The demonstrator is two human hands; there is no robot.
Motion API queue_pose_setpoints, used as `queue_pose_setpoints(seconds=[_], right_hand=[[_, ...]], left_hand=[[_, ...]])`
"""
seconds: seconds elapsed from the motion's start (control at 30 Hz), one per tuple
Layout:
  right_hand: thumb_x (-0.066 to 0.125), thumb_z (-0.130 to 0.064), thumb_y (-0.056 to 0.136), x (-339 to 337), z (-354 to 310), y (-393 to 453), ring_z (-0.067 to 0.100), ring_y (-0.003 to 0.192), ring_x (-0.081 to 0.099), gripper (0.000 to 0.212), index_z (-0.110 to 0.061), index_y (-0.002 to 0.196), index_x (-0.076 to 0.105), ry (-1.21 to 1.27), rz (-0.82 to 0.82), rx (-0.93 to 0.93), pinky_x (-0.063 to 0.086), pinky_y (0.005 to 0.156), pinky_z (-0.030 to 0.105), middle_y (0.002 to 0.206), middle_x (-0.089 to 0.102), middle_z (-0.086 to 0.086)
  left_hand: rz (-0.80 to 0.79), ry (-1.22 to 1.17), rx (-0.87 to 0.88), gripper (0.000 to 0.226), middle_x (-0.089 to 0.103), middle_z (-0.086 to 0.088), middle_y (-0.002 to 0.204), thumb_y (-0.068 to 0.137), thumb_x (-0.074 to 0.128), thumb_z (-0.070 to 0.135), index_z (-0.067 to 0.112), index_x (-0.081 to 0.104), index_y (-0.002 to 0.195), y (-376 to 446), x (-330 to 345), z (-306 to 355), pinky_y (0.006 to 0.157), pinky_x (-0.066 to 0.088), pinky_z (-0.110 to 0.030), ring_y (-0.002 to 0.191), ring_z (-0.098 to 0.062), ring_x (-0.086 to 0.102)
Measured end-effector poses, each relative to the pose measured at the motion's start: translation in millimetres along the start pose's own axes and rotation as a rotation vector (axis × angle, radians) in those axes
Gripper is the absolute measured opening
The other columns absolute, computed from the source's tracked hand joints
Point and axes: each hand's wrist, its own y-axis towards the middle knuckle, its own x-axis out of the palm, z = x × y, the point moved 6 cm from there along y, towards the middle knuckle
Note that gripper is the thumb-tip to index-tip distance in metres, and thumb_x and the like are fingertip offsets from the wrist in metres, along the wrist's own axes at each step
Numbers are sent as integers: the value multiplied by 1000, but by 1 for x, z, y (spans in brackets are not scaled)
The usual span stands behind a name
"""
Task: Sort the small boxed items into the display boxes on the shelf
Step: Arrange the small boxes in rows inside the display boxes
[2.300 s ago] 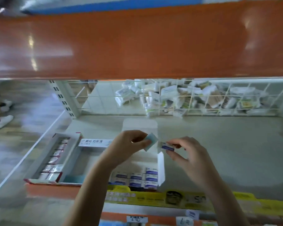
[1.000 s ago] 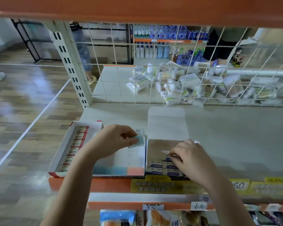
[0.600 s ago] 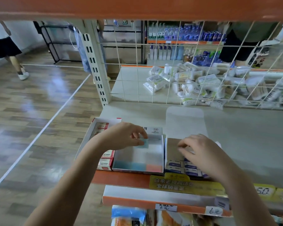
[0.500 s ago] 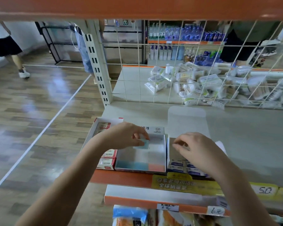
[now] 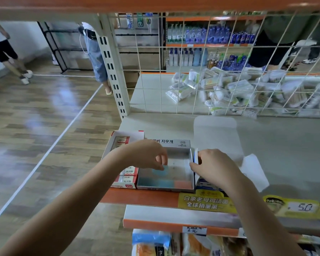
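Teal eraser (image 5: 162, 170) is hanging over the middle display box (image 5: 181, 156), which I am watching my left hand (image 5: 146, 156) reach into, fingertips pinching the piece. My right hand (image 5: 213, 168) is gripping the blue-and-white box (image 5: 195, 157) wall beside it, fingers curled. Red-labelled boxes (image 5: 128, 175) are sitting left on the shelf (image 5: 284, 137).

your white display box (image 5: 189, 164) with teal and orange items along its front, red-and-white boxes (image 5: 127, 179) on your left, orange shelf edge (image 5: 137, 197), yellow label (image 5: 205, 201)
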Motion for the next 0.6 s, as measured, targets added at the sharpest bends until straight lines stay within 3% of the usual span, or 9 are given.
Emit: queue_pose_setpoints(seconds=[0.17,0.4,0.6], right_hand=[[54,-24,83,1,0,2,15,51,34,31,-13,61,35,3,-21,33,25,47,26,59,39,1],[57,-27,84,4,2,3,14,51,37,33,-14,62,36,-6,-8,40,27,46,25,59,42,1],[55,-29,85,5,2,1,15,54,40,33,-14,63,35,-8,16,51,27,47,26,63,45,2]], left_hand=[[-21,39,6,18,67,9,99,89,60,28,22,65,106,4,2,1,77,41,-19,82,-3,56],[3,63,19,19,61,12,92,90,59,26,28,63,109,6,2,5,76,41,-21,79,-3,52],[-15,74,32,16,59,14,84,88,61,21,27,67,102,5,7,-1,64,35,-8,66,7,48]])
